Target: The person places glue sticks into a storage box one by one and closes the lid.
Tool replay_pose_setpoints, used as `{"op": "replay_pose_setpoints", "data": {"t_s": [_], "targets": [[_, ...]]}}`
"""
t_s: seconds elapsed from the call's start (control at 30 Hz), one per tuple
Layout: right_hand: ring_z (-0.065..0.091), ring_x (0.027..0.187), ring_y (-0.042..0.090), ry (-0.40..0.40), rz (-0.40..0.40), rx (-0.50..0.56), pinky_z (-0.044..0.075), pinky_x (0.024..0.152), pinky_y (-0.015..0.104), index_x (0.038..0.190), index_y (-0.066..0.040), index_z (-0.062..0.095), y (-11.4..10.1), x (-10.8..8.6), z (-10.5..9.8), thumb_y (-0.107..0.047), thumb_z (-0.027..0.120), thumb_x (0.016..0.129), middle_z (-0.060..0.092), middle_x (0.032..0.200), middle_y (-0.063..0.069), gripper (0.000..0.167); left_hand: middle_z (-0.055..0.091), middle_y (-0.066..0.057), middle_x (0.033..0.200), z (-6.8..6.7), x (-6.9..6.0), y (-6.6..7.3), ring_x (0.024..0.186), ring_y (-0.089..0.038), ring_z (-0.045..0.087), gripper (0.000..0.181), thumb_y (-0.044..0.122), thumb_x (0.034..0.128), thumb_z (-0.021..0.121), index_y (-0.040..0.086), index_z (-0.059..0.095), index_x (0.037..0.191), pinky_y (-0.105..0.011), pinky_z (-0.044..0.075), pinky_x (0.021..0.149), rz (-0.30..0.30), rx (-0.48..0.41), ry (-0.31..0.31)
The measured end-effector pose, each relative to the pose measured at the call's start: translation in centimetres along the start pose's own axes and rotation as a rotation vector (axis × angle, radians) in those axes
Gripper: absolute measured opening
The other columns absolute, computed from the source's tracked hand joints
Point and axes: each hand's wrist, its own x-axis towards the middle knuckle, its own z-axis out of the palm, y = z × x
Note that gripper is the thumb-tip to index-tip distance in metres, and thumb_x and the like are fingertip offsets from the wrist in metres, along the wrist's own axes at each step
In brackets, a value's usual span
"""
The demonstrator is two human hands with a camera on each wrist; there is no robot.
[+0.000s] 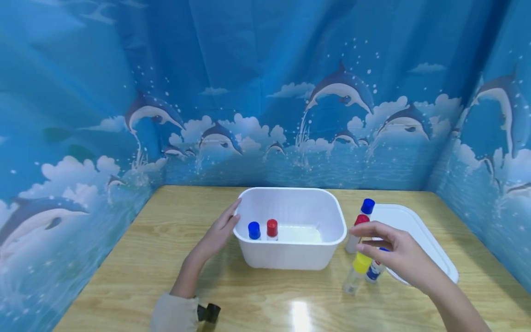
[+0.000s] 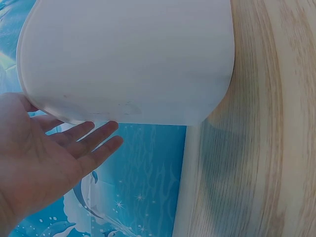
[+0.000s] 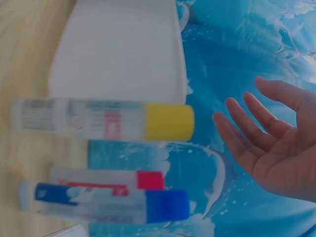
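Observation:
A white plastic bin (image 1: pixel 286 256) stands mid-table, holding a blue-capped glue stick (image 1: pixel 254 230) and a red-capped one (image 1: pixel 272 228). My left hand (image 1: pixel 217 235) touches its left rim, fingers extended along the outside in the left wrist view. To the right of the bin, my right hand (image 1: pixel 394 249) hovers over a yellow-capped glue stick (image 3: pixel 106 120). A gap shows between its loosely bent fingers and the yellow cap in the right wrist view. Close by stand a blue-capped glue stick (image 3: pixel 113 205), a red-capped one (image 1: pixel 352 242) and, farther back, another blue-capped one (image 1: pixel 367 206).
A white lid (image 1: pixel 419 235) lies flat on the wooden table (image 1: pixel 174 216) at the right, partly behind the right hand. Blue dolphin-print curtains (image 1: pixel 257 101) enclose the table at the back and sides.

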Motion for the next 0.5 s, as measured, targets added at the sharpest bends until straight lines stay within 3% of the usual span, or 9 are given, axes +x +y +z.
{"op": "replay_pose_setpoints", "data": {"t_s": [0.17, 0.37, 0.5], "targets": [[0.06, 0.093, 0.012, -0.012, 0.047, 0.033, 0.053, 0.073, 0.026, 0.117, 0.002, 0.057, 2.1, -0.8, 0.2, -0.014, 0.059, 0.091, 0.056, 0.116, 0.018, 0.031, 0.021, -0.014, 0.149, 0.0, 0.0, 0.0, 0.131, -0.035, 0.024, 0.049, 0.024, 0.1015, 0.035, 0.01, 0.022, 0.147, -0.048, 0.026, 0.104, -0.014, -0.001, 0.003], [0.056, 0.097, 0.009, -0.03, 0.101, 0.035, 0.051, 0.075, 0.024, 0.12, 0.003, 0.055, 3.9, -1.2, 0.7, -0.016, 0.059, 0.091, 0.058, 0.114, 0.014, 0.035, 0.02, -0.014, 0.149, -0.1, 0.1, 0.1, 0.132, -0.035, 0.024, 0.05, 0.025, 0.1015, 0.035, 0.011, 0.021, 0.147, -0.048, 0.026, 0.103, -0.02, -0.01, -0.006], [0.055, 0.097, 0.007, -0.021, 0.093, 0.053, 0.05, 0.078, 0.022, 0.12, 0.002, 0.055, 4.9, -1.3, 1.2, -0.015, 0.061, 0.089, 0.056, 0.115, 0.015, 0.036, 0.02, -0.017, 0.148, 0.0, 0.2, -0.1, 0.13, -0.037, 0.026, 0.049, 0.021, 0.1014, 0.035, 0.007, 0.021, 0.146, -0.048, 0.027, 0.103, -0.001, -0.037, -0.009]]}}
